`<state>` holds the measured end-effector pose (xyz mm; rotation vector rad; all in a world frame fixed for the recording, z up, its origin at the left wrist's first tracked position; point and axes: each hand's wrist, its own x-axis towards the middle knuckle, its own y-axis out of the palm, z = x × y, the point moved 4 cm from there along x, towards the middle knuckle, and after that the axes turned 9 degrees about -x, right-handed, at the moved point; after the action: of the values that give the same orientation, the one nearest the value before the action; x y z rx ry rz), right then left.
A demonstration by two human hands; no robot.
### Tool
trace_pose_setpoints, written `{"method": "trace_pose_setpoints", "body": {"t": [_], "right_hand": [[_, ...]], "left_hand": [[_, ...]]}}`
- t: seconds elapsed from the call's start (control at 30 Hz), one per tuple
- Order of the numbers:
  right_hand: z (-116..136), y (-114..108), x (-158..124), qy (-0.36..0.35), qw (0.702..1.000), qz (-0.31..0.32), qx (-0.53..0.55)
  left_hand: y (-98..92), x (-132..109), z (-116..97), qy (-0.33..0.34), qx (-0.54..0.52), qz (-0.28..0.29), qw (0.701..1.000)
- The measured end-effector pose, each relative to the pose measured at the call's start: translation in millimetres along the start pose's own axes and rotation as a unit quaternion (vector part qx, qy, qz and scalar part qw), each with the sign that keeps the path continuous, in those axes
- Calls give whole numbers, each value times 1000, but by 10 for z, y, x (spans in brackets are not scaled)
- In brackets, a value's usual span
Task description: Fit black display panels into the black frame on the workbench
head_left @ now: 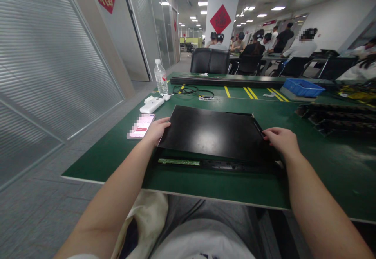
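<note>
A thin black display panel (210,132) is held over the green table, its front edge raised a little. My left hand (158,130) is closed on the panel's left edge, thumb on top. At the right edge, my right hand (280,138) pinches with thumb and fingers; whether it also touches the frame there is hard to tell. Under the panel lies a black frame (246,166), mostly covered. A green circuit board strip (179,162) shows along the frame's front side.
Left of the panel lie a phone (142,126) and a white device (152,105), with a water bottle (160,78) behind. Black cables (190,90) and a blue bin (304,87) are farther back. Dark stacked strips (331,120) sit on the right. People work beyond the table.
</note>
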<state>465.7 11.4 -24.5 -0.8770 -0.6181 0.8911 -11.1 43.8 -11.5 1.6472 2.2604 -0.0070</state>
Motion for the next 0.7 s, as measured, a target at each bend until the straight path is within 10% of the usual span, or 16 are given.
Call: {"method": "trace_pose_setpoints", "body": {"t": [0.7], "right_hand": [[10,-10,-7,-2,1000,5,-19]], "left_hand": [[-95,156,73,40,55,31,997]]}}
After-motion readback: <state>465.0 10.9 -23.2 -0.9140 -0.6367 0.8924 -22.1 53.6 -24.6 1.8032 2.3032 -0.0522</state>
